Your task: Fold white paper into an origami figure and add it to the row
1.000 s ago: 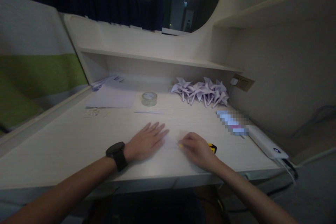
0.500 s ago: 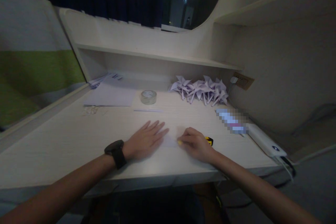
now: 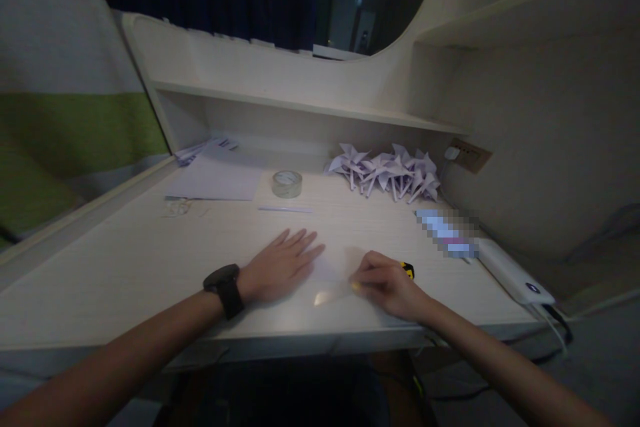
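My left hand lies flat with its fingers spread, on or beside a small sheet of white paper that hardly stands out from the desk. My right hand is closed round a yellow and black utility knife. Its blade, pale and shiny, points left along the near side of the paper. Most of the handle is hidden inside the fist. A thin white paper stick lies beyond my left fingertips.
A roll of clear tape stands behind the stick. White sheets and rubber bands are at the left. Several paper pinwheels are heaped at the back right. A blurred-out phone-like object and a white power strip line the right side.
My right hand has shifted slightly right and toward me with the knife, and the blade now shows. My left hand stays flat. The whole view has moved a little.
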`<state>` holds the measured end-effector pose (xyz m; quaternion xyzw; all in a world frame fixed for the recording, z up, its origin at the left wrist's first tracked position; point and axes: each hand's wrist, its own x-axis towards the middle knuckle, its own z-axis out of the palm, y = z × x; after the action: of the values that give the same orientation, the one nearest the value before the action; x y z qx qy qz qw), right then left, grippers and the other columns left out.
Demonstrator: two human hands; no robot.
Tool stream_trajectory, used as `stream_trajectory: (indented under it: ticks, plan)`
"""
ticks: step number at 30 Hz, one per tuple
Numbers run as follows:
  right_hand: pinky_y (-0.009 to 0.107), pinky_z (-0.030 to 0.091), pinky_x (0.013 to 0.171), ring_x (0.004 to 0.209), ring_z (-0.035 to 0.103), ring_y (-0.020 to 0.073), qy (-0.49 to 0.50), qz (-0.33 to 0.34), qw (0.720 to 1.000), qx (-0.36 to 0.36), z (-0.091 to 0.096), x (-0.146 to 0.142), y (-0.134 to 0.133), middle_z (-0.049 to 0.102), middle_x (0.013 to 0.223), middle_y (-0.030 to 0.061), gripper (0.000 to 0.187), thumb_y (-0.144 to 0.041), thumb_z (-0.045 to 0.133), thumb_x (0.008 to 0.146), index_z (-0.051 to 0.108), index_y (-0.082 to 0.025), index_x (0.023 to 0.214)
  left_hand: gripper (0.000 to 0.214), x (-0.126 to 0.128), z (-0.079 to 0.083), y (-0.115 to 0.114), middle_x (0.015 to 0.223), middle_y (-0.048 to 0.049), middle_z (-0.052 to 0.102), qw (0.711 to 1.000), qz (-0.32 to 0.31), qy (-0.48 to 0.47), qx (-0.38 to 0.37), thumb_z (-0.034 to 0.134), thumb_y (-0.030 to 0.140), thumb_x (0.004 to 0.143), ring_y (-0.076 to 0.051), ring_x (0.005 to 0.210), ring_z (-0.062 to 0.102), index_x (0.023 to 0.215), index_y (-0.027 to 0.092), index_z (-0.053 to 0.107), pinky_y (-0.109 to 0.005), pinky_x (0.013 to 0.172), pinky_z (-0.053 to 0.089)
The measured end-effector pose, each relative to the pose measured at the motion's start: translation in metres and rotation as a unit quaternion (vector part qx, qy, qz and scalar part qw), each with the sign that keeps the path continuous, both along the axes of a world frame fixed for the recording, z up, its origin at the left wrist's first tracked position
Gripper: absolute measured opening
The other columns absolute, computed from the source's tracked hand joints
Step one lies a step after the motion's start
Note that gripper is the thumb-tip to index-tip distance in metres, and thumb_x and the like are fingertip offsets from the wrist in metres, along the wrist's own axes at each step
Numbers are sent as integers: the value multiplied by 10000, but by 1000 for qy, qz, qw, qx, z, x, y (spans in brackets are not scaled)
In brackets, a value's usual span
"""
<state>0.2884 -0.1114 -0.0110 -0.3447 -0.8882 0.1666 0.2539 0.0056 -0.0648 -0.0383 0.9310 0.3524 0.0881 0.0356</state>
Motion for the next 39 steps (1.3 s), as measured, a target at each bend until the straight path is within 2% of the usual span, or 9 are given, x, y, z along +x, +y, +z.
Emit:
stream_trajectory:
  ticks: [7,11,16,21,24,27,31,34,39]
  plan:
    - [298,447,699,791,572,178,-16,-4,998,-63,8,24,-6,616,841,71,177,-299,623,871,755,-195,926,510,0,10,-5,1552,-76,269,998,27,-54,12,264,448,995,-239,1424,221,1447,231,357,-427,1147,166]
    - [301,457,710,804,592,184,-29,-17,997,-76,8,38,10,633,884,83,175,-290,619,866,760,-201,918,536,-5,22,0,1424,-143,461,992,85,-87,35,345,458,968,-255,1322,391,1387,135,427,-400,1098,275]
    - [310,468,752,844,612,199,-23,-35,996,-79,4,52,27,643,946,89,182,-288,644,832,760,-205,944,762,-14,28,12,1238,-178,567,985,152,-77,-16,616,630,735,-329,1113,544,1296,125,512,-416,939,415]
    - [309,478,765,841,632,203,-9,-63,994,-91,1,57,36,669,967,97,230,-258,673,791,750,-194,998,924,-14,26,24,1208,-178,569,977,174,-85,-93,753,593,565,-329,1055,571,1319,135,479,-383,875,433]
    - [315,481,785,856,637,204,-2,-71,994,-88,2,59,41,681,970,99,222,-242,677,785,752,-190,987,823,-13,30,27,1154,-144,622,969,169,-128,-127,753,476,604,-307,1024,586,1311,162,472,-360,835,429]
    - [322,482,798,865,643,205,3,-86,992,-94,4,63,47,688,978,99,210,-241,675,789,754,-187,975,614,-13,40,28,906,-65,675,950,172,-206,-161,699,392,672,-241,820,611,1226,180,540,-308,707,422]
    - [313,503,755,826,662,212,8,-90,988,-126,8,69,59,706,938,96,258,-279,716,738,751,-162,965,307,-12,58,30,680,-25,604,908,143,-319,-231,654,446,722,-167,616,528,804,150,650,-265,572,357]
    - [300,514,681,755,673,209,18,-122,985,-122,17,56,70,729,894,100,271,-326,689,753,746,-145,947,372,-10,67,35,603,-7,548,871,97,-356,-324,616,506,764,-134,537,461,629,161,592,-256,518,301]
    - [295,501,697,803,674,213,66,-111,990,-58,30,-11,89,743,936,104,270,-353,592,837,758,-156,918,442,-4,60,44,523,31,434,862,113,-370,-327,624,560,750,-107,479,351,568,164,553,-255,479,212]
